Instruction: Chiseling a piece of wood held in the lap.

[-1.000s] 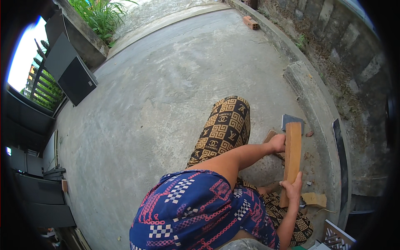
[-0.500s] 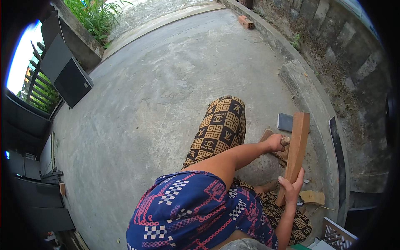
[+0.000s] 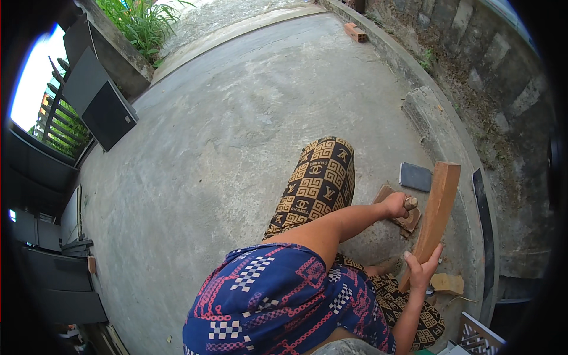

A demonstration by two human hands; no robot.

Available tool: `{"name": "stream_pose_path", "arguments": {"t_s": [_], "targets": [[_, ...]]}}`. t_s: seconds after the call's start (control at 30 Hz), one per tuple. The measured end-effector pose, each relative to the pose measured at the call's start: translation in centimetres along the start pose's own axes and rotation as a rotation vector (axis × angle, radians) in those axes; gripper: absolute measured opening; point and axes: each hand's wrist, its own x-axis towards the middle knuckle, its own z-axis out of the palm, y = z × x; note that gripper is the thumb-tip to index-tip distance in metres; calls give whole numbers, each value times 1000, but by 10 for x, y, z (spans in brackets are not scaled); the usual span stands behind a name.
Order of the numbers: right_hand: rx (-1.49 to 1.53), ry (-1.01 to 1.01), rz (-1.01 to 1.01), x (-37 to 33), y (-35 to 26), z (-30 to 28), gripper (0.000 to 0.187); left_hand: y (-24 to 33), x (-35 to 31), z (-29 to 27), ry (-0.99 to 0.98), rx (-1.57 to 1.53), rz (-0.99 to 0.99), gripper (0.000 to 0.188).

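Observation:
My left hand (image 3: 396, 206) is closed around a short round wooden handle (image 3: 410, 203); whatever is at its other end is hidden. Gripped low down in my right hand (image 3: 422, 271) is a long reddish-brown piece of wood (image 3: 439, 204), held tilted with its upper end pointing away from me. A small gap separates the handle from the wood. Under my left hand lies a flat brown slab (image 3: 408, 221), partly covered by the hand. Just beyond it rests a dark grey rectangular block (image 3: 415, 177).
A yellowish block (image 3: 448, 284) lies beside my right wrist. The low concrete kerb (image 3: 467, 171) curves along the right, with a dark strip (image 3: 483, 231) on it. Far off sits a hollow brick (image 3: 355, 32). Dark panels (image 3: 109, 118) lean at the far left. My bent, patterned-trousered knee (image 3: 325, 160) stands left of my hands.
The wood has moved right, away from my left hand, opening a gap by the handle. More of the slab and the grey block now shows. The whole view has shifted slightly.

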Motion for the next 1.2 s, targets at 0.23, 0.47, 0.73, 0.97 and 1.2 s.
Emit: {"name": "stream_pose_path", "arguments": {"t_s": [0.23, 0.47, 0.73, 0.97, 1.2], "targets": [[-104, -183, 241, 2, 23, -9, 64, -16, 5, 13, 24, -26, 77, 37], [-61, -44, 143, -1, 4, -3, 62, -5, 3, 5, 0, 1, 38, 41], [-60, -88, 145, -3, 2, -2, 64, -3, 1, 3, -16, -34, 37, 38], [-199, -133, 184, 1, 17, -4, 62, -25, 8, 11, -7, -127, 71, 35], [-14, -7, 49, -5, -7, -4, 63, -14, 5, 8, 1, -32, 27, 36]]}}
